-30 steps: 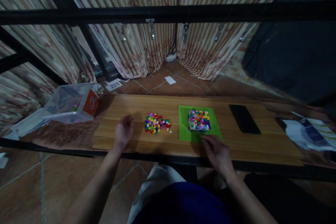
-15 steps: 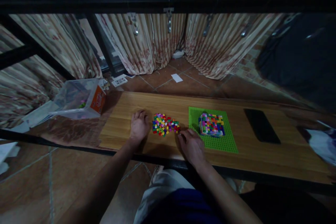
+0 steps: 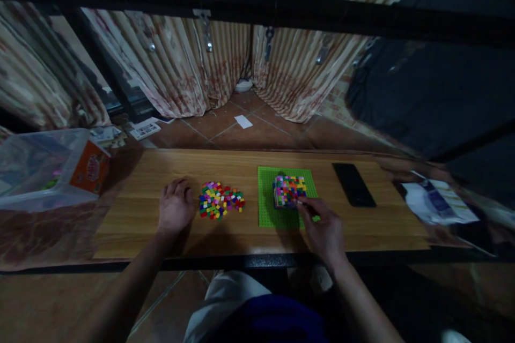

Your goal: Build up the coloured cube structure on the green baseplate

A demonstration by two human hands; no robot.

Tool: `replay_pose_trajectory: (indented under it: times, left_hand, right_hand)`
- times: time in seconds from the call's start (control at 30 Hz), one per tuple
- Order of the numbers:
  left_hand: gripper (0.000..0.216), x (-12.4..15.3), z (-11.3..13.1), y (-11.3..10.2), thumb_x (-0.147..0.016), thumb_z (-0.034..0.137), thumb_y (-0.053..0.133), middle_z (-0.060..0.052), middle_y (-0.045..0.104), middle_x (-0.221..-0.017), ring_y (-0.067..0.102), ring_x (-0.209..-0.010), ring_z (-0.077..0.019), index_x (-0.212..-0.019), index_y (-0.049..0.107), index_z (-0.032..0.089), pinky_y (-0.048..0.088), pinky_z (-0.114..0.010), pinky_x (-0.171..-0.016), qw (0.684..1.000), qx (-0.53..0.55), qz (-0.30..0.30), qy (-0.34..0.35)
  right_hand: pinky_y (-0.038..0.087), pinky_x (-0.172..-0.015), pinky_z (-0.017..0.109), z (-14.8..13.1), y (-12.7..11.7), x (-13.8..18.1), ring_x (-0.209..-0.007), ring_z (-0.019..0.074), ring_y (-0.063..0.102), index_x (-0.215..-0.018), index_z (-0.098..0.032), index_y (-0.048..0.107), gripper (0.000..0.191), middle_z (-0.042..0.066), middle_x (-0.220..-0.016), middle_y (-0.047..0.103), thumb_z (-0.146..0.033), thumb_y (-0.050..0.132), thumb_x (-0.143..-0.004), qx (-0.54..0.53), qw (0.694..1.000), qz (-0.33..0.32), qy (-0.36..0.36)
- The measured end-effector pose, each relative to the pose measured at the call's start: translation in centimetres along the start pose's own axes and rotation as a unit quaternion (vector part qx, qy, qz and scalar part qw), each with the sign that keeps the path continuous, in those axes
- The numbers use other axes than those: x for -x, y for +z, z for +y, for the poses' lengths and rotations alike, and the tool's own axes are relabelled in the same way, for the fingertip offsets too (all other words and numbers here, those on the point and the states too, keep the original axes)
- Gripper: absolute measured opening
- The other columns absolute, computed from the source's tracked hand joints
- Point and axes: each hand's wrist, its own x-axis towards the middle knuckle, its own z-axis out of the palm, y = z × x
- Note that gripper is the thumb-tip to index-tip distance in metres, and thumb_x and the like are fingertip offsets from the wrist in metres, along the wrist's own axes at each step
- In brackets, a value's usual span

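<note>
A loose heap of small coloured bricks point(image 3: 220, 201) lies on the wooden board point(image 3: 249, 230). To its right a green baseplate point(image 3: 269, 211) carries a stacked block of multicoloured bricks point(image 3: 288, 190). My left hand point(image 3: 175, 207) rests on the board just left of the heap, fingers curled loosely with nothing visible in them. My right hand point(image 3: 322, 225) is at the near right corner of the stacked block. Its fingers are pinched against the block's edge, and what they hold is too small to make out.
A black phone point(image 3: 354, 185) lies right of the baseplate. A clear plastic tub point(image 3: 48, 169) with an orange label sits far left, papers point(image 3: 436, 201) far right. A black metal bar point(image 3: 257, 8) crosses overhead; curtains and tiled floor lie beyond.
My right hand moved from the right edge of the loose heap over to the stacked block on the baseplate. My left hand stayed beside the heap. The view shifted.
</note>
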Motion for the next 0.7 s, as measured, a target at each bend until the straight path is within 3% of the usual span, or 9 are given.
replay_pose_trajectory:
  times: [0.13, 0.47, 0.7]
  left_hand:
    - [0.032, -0.1, -0.1, 0.1, -0.09, 0.029, 0.04, -0.016, 0.063, -0.116, 0.056, -0.11, -0.0305, -0.107, 0.063, 0.014, 0.043, -0.048, -0.098, 1.0, -0.001, 0.001, 0.002]
    - [0.036, -0.2, -0.1, 0.0, -0.09, 0.032, 0.038, -0.017, 0.062, -0.117, 0.055, -0.112, -0.0311, -0.109, 0.062, 0.012, 0.042, -0.049, -0.101, 1.0, 0.007, -0.008, -0.005]
    - [0.035, 0.0, -0.2, 0.2, -0.089, 0.031, 0.04, -0.016, 0.061, -0.118, 0.054, -0.112, -0.0322, -0.109, 0.062, 0.014, 0.042, -0.05, -0.1, 1.0, 0.013, -0.002, -0.017]
  right_hand:
    - [0.051, -0.066, 0.03, 1.3, -1.1, -2.4, -0.071, 0.017, 0.063, -0.094, -0.016, 0.071, 0.026, 0.008, -0.087, 0.069, -0.036, 0.055, -0.087, 0.033, 0.999, 0.021, 0.008]
    - [0.047, -0.07, 0.032, 1.6, 0.5, -3.8, -0.076, 0.0202, 0.064, -0.087, -0.017, 0.07, 0.023, 0.008, -0.085, 0.07, -0.029, 0.051, -0.087, 0.15, 0.988, 0.024, -0.018]
    - [0.047, -0.067, 0.031, 2.1, 0.7, -4.0, -0.075, 0.0191, 0.063, -0.083, -0.018, 0.071, 0.021, 0.007, -0.082, 0.068, -0.03, 0.054, -0.087, 0.128, 0.99, 0.044, -0.027]
